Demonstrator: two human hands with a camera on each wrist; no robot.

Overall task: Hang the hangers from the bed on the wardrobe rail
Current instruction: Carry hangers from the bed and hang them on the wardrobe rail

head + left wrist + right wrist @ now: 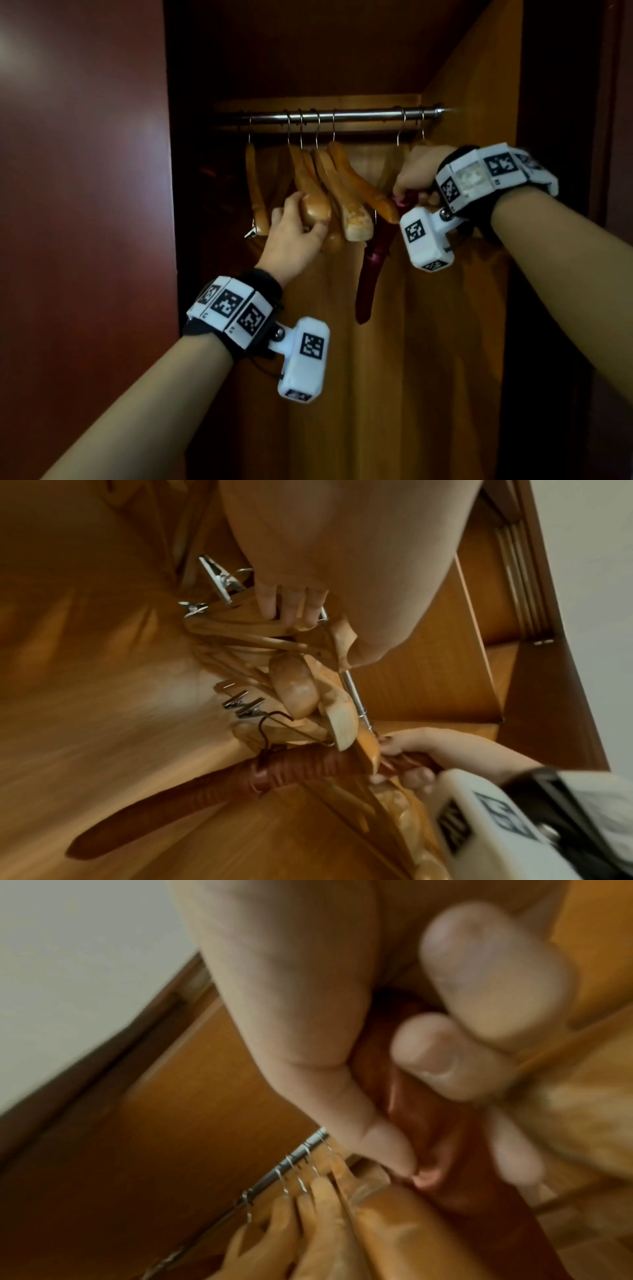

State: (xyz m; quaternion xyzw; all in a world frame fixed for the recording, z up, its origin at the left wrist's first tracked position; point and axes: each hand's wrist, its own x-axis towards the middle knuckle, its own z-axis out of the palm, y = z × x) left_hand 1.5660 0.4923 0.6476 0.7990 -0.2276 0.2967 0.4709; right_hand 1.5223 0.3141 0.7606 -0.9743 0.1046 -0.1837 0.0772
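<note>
A metal rail (359, 114) crosses the wardrobe, and several light wooden hangers (356, 192) hang from it. My left hand (301, 219) grips the rounded end of one wooden hanger (313, 205) in that bunch; in the left wrist view its fingers (291, 607) curl over the wood. My right hand (411, 192) grips one end of a dark red padded hanger (368, 274), which dangles below the rail, right of the bunch. In the left wrist view the red hanger (205, 799) shows its dark hook apart from the rail (354, 691). The right wrist view shows fingers (455, 1056) wrapped round red padding (411, 1110).
A dark red wardrobe door (85, 205) stands at the left and a lighter wooden side wall (472, 102) at the right. Two more hooks (404, 126) hang near the rail's right end. Metal clips (251, 233) dangle from the leftmost hanger.
</note>
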